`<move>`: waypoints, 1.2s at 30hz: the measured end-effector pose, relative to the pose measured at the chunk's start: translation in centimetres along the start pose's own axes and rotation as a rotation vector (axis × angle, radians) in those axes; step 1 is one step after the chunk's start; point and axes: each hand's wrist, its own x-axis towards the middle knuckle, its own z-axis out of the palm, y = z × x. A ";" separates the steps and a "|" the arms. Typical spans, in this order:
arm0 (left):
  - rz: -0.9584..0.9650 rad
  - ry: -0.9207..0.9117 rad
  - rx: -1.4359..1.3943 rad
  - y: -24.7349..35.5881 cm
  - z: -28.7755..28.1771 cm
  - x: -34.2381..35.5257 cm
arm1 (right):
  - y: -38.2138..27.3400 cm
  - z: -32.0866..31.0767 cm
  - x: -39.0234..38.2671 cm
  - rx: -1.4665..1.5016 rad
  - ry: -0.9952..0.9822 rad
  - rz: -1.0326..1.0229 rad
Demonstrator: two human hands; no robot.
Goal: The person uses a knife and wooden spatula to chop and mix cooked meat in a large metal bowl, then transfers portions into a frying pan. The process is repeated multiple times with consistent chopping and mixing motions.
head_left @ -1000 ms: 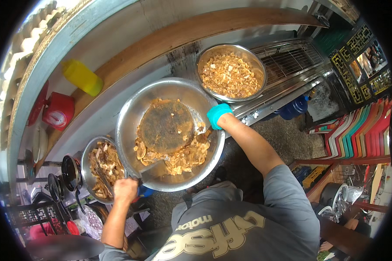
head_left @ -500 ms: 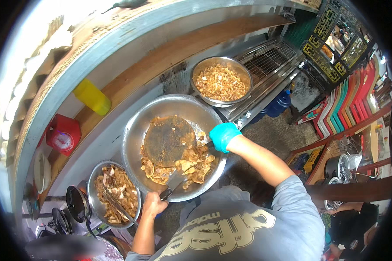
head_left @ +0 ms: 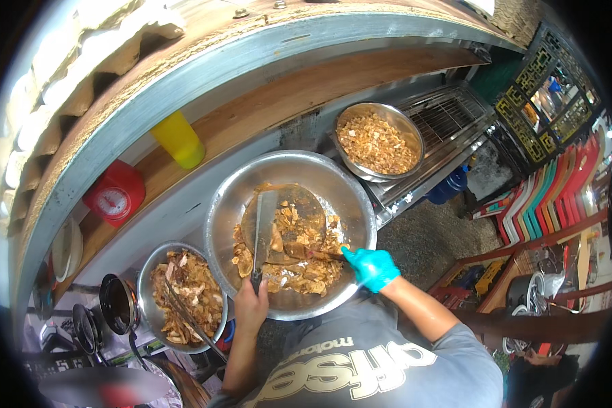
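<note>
A large steel basin [head_left: 219, 178] holds a round dark chopping board [head_left: 307, 204] with chopped brown cooked meat [head_left: 313, 275] over and around it. My bare left hand [head_left: 251, 307] is wrapped round the dark handle of a cleaver [head_left: 265, 216]; its broad blade stands over the board's left part. My right hand [head_left: 372, 268], in a teal glove, is closed on the dark handle of a second blade [head_left: 285, 254], which lies low across the meat at the board's near edge. Food partly covers this second blade, so its full shape is hidden.
At the far right stands a steel bowl of finely chopped meat [head_left: 377, 143], beside a metal grill rack [head_left: 445, 112]. Left of the basin, another bowl [head_left: 143, 299] holds larger pieces and tongs [head_left: 190, 316]. A yellow bottle [head_left: 178, 141] and red scale [head_left: 117, 194] sit along the wooden shelf [head_left: 251, 98].
The cleaver in my left hand has swung from low in the basin to pointing up over the board. My right hand has come lower and nearer, and meat now lies spread on the board.
</note>
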 end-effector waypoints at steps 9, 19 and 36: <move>-0.416 0.225 0.211 0.4 9.9 2.1 | 5.4 -0.5 6.2 0.128 -0.190 -0.026; -0.562 0.302 0.294 5.4 16.6 0.9 | 8.2 3.0 9.1 0.114 -0.243 -0.083; -0.314 0.030 0.337 2.8 12.3 1.7 | 5.7 2.6 5.9 0.213 -0.219 0.152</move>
